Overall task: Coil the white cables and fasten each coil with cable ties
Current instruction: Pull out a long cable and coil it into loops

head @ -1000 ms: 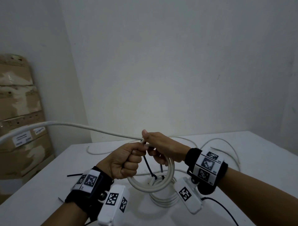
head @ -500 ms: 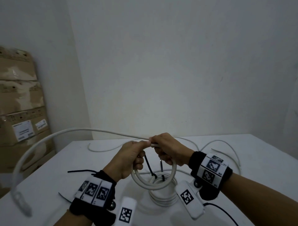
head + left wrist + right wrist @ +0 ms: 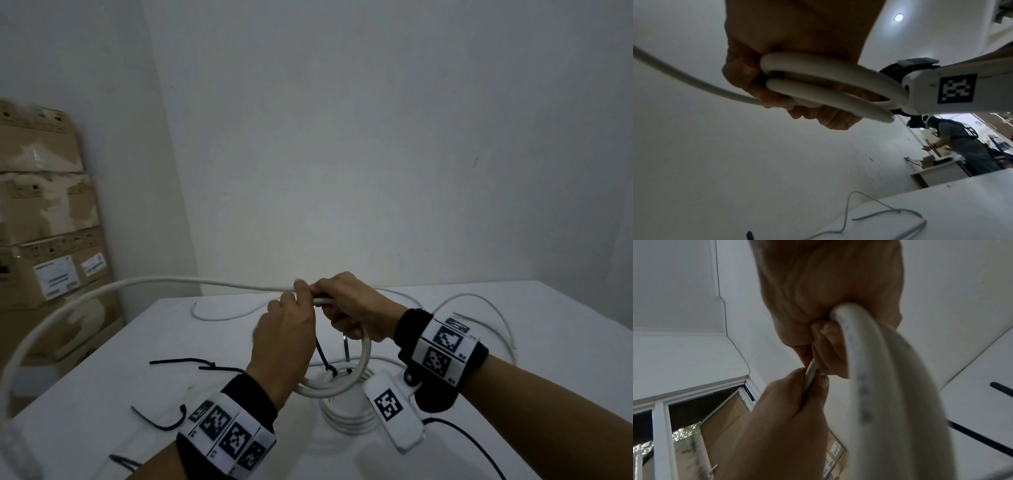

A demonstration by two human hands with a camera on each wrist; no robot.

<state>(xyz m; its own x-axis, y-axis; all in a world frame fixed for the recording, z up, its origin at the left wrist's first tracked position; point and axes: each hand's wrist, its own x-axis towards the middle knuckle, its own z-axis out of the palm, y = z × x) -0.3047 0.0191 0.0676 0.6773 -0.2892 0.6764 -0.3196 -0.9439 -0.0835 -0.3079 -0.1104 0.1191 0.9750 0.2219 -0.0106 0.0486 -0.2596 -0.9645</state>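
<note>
A thick white cable is half coiled: two loops (image 3: 356, 377) hang from my hands above the white table (image 3: 513, 394). My right hand (image 3: 342, 303) grips the top of the loops (image 3: 879, 386). Right beside it, my left hand (image 3: 298, 301) pinches the free length (image 3: 154, 282), which arcs away left and down off the table edge. The left wrist view shows the two loops (image 3: 828, 78) side by side and the free length (image 3: 694, 81). Under the hands lies a finished coil (image 3: 346, 416), bound by black ties (image 3: 330, 370).
Loose black cable ties (image 3: 191, 361) lie on the table's left half, more near my left wrist (image 3: 161, 421). A thin white cable (image 3: 493, 308) sprawls at the back right. Cardboard boxes (image 3: 44, 205) are stacked left of the table. Another person (image 3: 966, 146) works far behind.
My left hand has turned its back toward me and slid up against the right hand. The free length has swung from a straight run into a wide arc at the left.
</note>
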